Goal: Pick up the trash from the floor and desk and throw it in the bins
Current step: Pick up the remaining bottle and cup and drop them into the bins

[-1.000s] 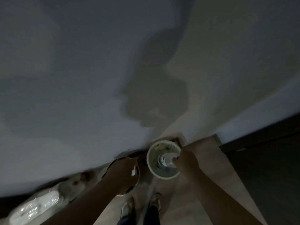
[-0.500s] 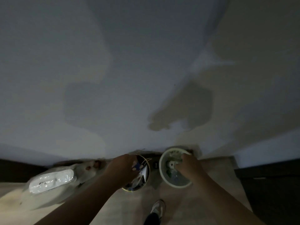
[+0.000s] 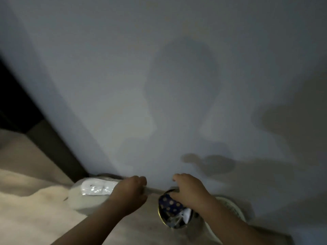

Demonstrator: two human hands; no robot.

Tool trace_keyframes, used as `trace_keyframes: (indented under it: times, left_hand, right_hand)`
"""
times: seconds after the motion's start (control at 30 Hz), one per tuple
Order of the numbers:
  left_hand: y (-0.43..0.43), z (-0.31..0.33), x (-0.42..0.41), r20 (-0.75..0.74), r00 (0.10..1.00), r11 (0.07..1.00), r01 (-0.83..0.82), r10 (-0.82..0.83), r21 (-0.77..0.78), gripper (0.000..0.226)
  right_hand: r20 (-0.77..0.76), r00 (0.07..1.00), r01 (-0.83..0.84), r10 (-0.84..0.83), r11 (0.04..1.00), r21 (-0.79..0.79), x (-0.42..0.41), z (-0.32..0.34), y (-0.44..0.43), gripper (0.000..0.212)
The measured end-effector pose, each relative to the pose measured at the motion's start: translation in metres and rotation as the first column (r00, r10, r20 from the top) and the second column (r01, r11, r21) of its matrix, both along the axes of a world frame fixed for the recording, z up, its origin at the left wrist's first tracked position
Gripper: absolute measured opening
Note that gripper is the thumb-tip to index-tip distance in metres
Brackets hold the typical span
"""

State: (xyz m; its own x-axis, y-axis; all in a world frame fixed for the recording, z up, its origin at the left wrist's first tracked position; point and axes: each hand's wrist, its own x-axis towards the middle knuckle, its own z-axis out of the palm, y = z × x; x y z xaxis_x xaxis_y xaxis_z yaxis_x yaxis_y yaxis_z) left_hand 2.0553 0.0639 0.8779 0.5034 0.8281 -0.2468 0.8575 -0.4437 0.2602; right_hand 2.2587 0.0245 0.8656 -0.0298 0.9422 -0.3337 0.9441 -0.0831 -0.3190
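Observation:
Three bins stand on the floor against the wall. On the left is a bin lined with a shiny white plastic bag (image 3: 88, 193). The middle bin is a small dark one (image 3: 160, 212) holding a blue polka-dot wrapper (image 3: 169, 203) and a scrap of white paper (image 3: 187, 213). A pale round bin (image 3: 233, 209) at the right is partly hidden by my right forearm. My left hand (image 3: 131, 193) is curled at the right edge of the white-lined bin; its palm is hidden. My right hand (image 3: 189, 191) hovers over the dark bin with loose fingers, holding nothing I can see.
A plain wall (image 3: 159, 85) fills most of the view, with shadows of my arms on it. A dark frame or skirting (image 3: 53, 138) runs down the left side. Light floor (image 3: 26, 218) spreads to the left of the bins.
The view swung right to left. My left hand moved from the dark bin to the white-lined bin. My right hand moved from the pale bin to above the dark bin.

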Motion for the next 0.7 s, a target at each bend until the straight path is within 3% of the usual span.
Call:
trace_keyframes:
  times: [0.17,0.33,0.7]
  left_hand:
    - [-0.024,0.034,-0.14,0.06,0.979,0.973,-0.199,0.193,0.113,0.039]
    - [-0.058,0.066,-0.269,0.138,0.902,0.887,-0.429,0.409,0.172,0.037]
    - [-0.099,0.104,-0.473,0.213,0.586,0.536,-0.806,0.781,0.251,0.042]
  right_hand:
    - [-0.016,0.974,-0.223,0.227,0.964,0.144,-0.14,0.049,0.016,0.046]
    - [-0.043,0.897,-0.418,0.439,0.878,0.234,-0.275,0.084,0.027,0.044]
    - [0.036,0.58,-0.772,0.814,0.536,0.341,-0.516,0.124,0.075,0.047]
